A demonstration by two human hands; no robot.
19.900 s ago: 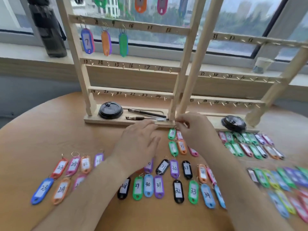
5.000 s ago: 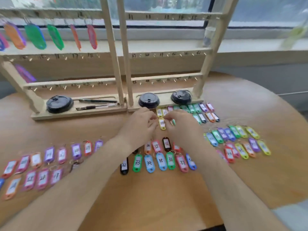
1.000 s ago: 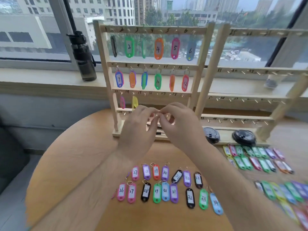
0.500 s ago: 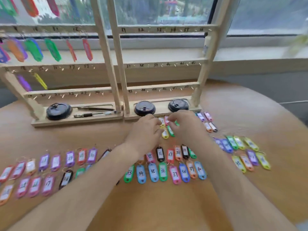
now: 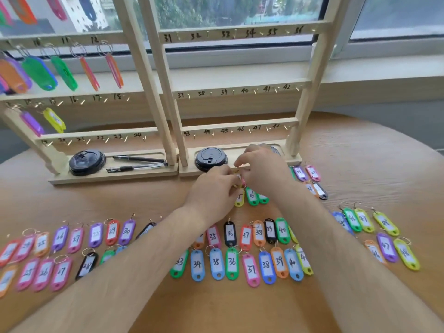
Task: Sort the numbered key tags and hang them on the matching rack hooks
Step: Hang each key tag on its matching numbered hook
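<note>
Your forearms crossed above sorted rows of coloured plastic key tags (image 5: 231, 263) on the wooden bench (image 5: 216, 308) while your left hand (image 5: 213, 195) and right hand (image 5: 263, 173) met, pinching a gold split ring (image 5: 236, 171) before the pale wooden rack (image 5: 108, 176), so a dragged wrist might have scattered them.

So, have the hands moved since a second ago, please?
Yes. They were raised at the left rack's hooks; now the left hand and right hand are down by the right rack's base, pinching a key tag.
</note>
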